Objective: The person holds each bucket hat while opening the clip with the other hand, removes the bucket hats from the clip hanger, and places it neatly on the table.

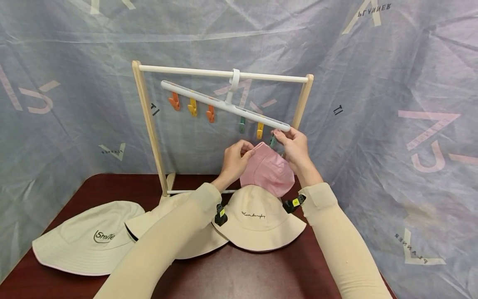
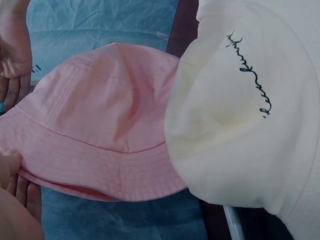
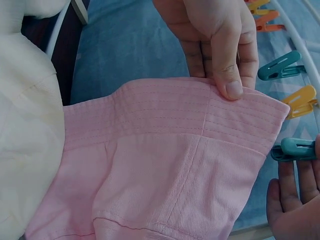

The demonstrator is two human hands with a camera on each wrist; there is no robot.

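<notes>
A pink bucket hat (image 1: 267, 170) hangs from my left hand (image 1: 236, 160), which pinches its brim between thumb and fingers. In the right wrist view the thumb lies flat over the stitched brim (image 3: 160, 107). My right hand (image 1: 296, 149) is at the low right end of the white clip hanger (image 1: 209, 99), its fingers on a green clip (image 3: 295, 149). That clip is close beside the brim's corner. Other clips, including a yellow clip (image 1: 259, 131) and an orange clip (image 1: 174, 101), dangle along the bar. The hanger tilts down to the right.
The hanger hooks over the top rod of a wooden rack (image 1: 147, 120). On the dark red table (image 1: 239, 270), a cream hat with script (image 1: 257, 211) stands in front of the pink one. Another cream hat (image 1: 201, 241) and a "Smile" hat (image 1: 86, 236) lie to the left. Grey cloth (image 1: 373, 83) hangs behind.
</notes>
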